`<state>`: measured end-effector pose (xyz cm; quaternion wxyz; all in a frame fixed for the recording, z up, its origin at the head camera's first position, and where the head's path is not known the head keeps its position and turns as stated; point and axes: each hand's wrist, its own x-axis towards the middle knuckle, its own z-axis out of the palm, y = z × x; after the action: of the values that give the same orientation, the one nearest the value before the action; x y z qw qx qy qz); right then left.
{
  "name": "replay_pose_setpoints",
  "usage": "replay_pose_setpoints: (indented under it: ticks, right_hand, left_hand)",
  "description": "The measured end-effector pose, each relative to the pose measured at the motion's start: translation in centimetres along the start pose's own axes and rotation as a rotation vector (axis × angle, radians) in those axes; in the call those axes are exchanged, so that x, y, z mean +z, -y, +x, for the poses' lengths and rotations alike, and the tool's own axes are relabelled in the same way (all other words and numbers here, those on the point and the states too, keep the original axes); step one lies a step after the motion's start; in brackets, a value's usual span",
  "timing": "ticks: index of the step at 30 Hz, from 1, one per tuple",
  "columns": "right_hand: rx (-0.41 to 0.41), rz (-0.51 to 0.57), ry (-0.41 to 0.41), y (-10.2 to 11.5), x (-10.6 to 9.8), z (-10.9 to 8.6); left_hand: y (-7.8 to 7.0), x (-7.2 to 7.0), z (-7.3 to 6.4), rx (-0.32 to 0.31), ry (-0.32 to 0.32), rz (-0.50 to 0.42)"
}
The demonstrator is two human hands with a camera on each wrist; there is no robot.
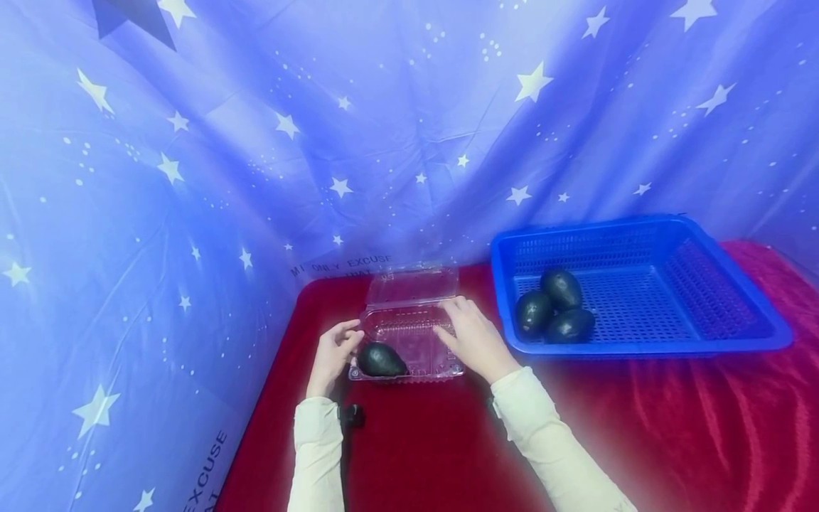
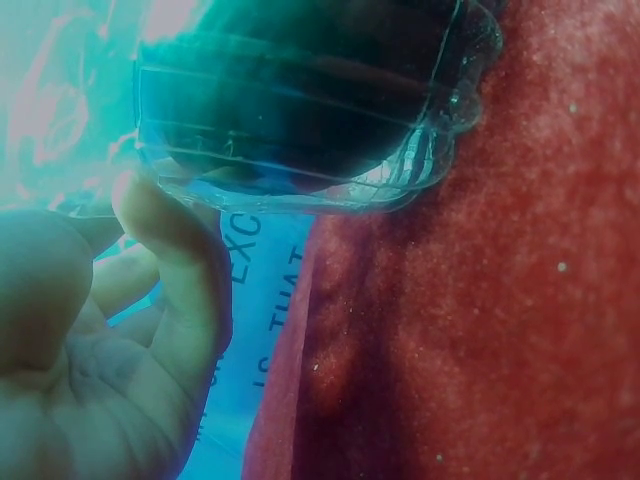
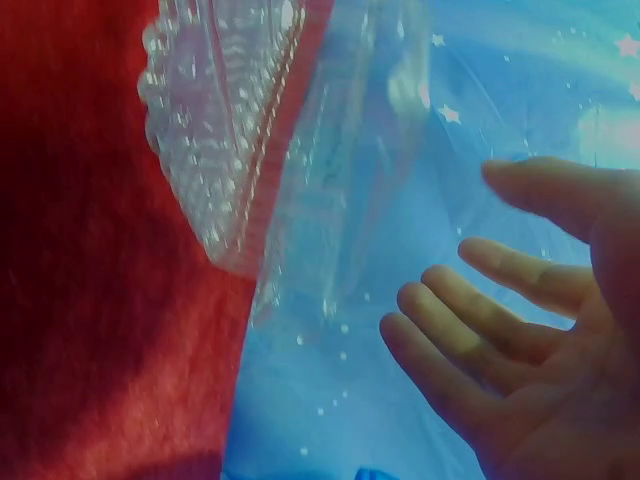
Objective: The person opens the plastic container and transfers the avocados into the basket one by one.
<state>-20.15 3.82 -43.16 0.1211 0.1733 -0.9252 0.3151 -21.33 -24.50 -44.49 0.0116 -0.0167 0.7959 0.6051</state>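
Note:
A clear plastic clamshell box (image 1: pixel 419 348) lies with its lid (image 1: pixel 412 286) folded back behind it. One dark avocado (image 1: pixel 382 360) rests in its left half. Beside the box's left wall is my left hand (image 1: pixel 330 355), its fingers loosely bent. In the left wrist view a fingertip (image 2: pixel 133 190) sits right at the edge of the plastic, below the dark avocado (image 2: pixel 300 90). My right hand (image 1: pixel 475 338) reaches over the right side of the box. Seen from the right wrist, its fingers (image 3: pixel 470 310) are spread and fairly straight, with nothing between them.
A blue plastic basket (image 1: pixel 646 348) stands to the right, holding three more avocados (image 1: pixel 563 288) at its left end. Red cloth (image 1: pixel 409 448) covers the table. A blue curtain with stars (image 1: pixel 409 142) hangs behind and along the left side.

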Motion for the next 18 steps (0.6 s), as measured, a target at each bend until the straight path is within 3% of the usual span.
replay_pose_setpoints:
  ticks: [12,18]
  right_hand:
    - [0.046,0.097,0.157,1.8,2.7,-0.3]
    - [0.038,0.105,0.195,2.6,3.7,-0.6]
  left_hand:
    - [-0.1,-0.2,0.0,-0.014,0.0,-0.024]
    - [-0.1,-0.1,-0.1,-0.003,0.012,-0.02]
